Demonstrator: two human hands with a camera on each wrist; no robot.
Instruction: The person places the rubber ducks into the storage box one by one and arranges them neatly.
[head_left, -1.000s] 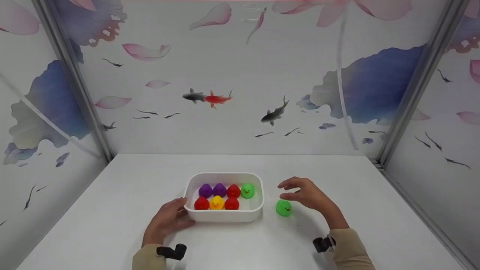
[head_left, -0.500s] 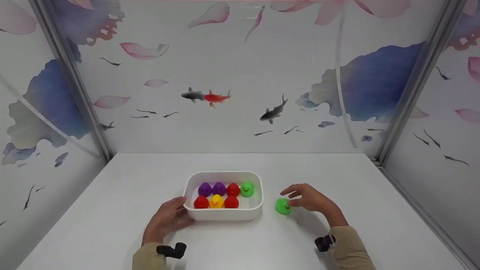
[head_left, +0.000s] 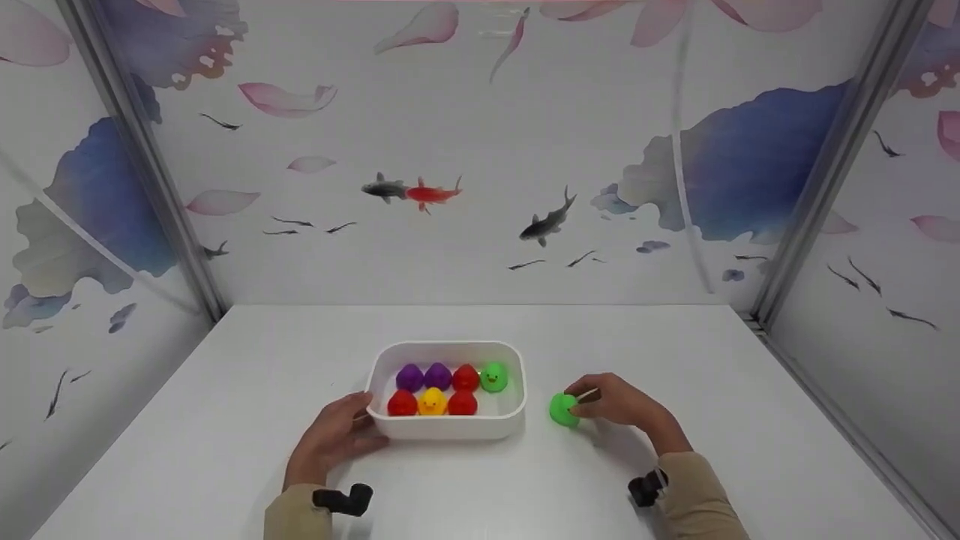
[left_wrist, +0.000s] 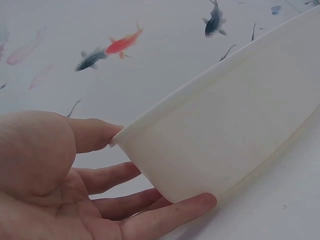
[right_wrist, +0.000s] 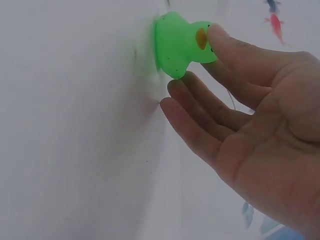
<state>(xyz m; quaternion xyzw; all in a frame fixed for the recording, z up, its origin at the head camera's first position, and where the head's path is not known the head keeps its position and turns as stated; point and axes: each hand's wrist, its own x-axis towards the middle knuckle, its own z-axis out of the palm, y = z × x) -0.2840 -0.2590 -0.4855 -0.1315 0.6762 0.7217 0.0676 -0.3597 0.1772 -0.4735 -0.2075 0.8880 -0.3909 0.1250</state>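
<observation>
My left hand [head_left: 336, 436] holds the left end of a white plastic box [head_left: 450, 428]. In the left wrist view its thumb touches the rim and its fingers spread along the wall below. Small rubber ducks stand in two rows inside: purple ducks [head_left: 438, 376], red ducks [head_left: 463, 403], a yellow duck [head_left: 433, 403] and a green duck [head_left: 494, 377]. To the right of the box, my right hand [head_left: 619, 400] pinches another green rubber duck [right_wrist: 174, 42] by the head, with the thumb beside its orange beak. That duck's base is right at the table surface.
A white table [head_left: 465, 491] lies under everything, enclosed by white panels [head_left: 465, 255] printed with fish, petals and blue leaves. Metal posts [head_left: 161, 180] stand at the back corners. Each wrist wears a small black camera mount [head_left: 343, 500].
My right hand has come down onto the green duck beside the box, and its thumb and fingers have closed on the duck's head. The left hand and the box have stayed in place.
</observation>
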